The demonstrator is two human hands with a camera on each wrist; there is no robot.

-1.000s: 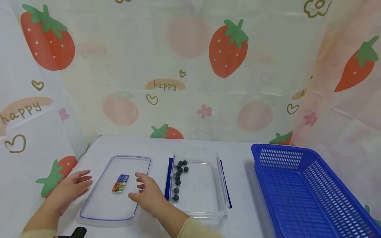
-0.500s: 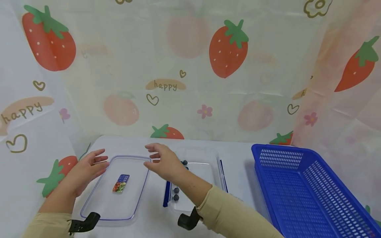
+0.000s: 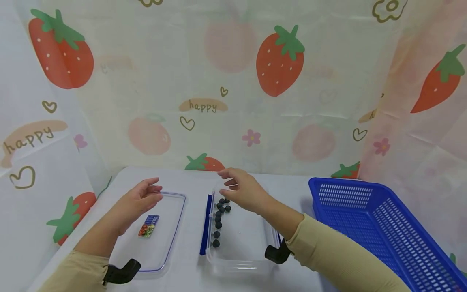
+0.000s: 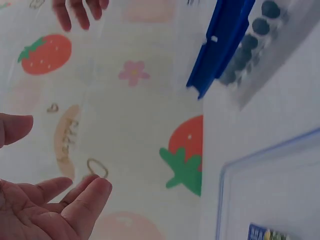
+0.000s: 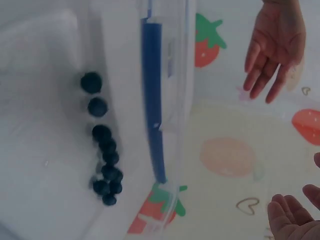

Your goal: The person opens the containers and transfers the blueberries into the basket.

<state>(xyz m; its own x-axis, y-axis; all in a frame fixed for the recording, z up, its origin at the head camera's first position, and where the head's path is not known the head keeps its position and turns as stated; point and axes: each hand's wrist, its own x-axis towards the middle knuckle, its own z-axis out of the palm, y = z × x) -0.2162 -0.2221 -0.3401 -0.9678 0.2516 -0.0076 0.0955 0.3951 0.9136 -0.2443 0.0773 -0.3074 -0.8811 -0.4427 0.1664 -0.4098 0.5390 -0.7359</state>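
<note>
My left hand (image 3: 136, 202) hovers over the far part of a clear lid (image 3: 174, 239) with a blue rim line and a fruit label. Its fingers (image 4: 87, 207) are loosely extended, with nothing in them. Above the far left of a clear plastic box (image 3: 242, 263) hangs my right hand (image 3: 244, 190), also holding nothing. Dark round blueberries (image 3: 218, 225) lie in a line along the box's left side. A blue side clip (image 3: 205, 227) is swung outward there. Both palms face each other in the head view.
A large blue plastic basket (image 3: 368, 243) stands to the right, partly behind the right sleeve (image 3: 339, 243). The white table (image 3: 189, 259) carries everything. A curtain printed with strawberries (image 3: 280, 61) closes off the back and sides.
Both hands have moved right and away from the body. The right hand has passed from over the lid to over the box; the left has come from beside the lid to over it.
</note>
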